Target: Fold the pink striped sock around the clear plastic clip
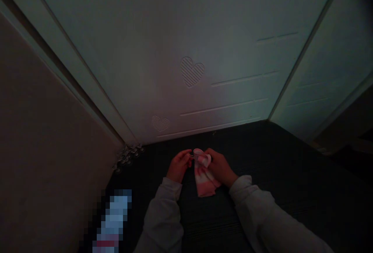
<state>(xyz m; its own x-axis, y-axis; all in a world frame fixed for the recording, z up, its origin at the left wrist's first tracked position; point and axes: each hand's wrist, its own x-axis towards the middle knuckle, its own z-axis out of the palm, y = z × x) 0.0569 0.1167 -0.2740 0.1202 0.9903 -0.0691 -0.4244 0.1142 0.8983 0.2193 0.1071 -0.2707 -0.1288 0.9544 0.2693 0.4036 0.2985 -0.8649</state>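
Note:
A small pink-and-white patterned piece of cloth hangs over the dark surface, its two rounded loops at the top and its loose ends spread below. My right hand is closed round its upper right side, gripping it near the loops. At the left of the loops, my left hand has its fingertips pinched together. A thin pale bit shows between those fingertips and the cloth; I cannot tell whether it is part of the cloth. Dim light hides the finer details of the fingers.
The dark, grained surface meets a pale upright panel with embossed hearts and lines. Several small shiny pieces are clustered in the left back corner. A blurred-out bright rectangle is at lower left. A brownish wall rises on the left.

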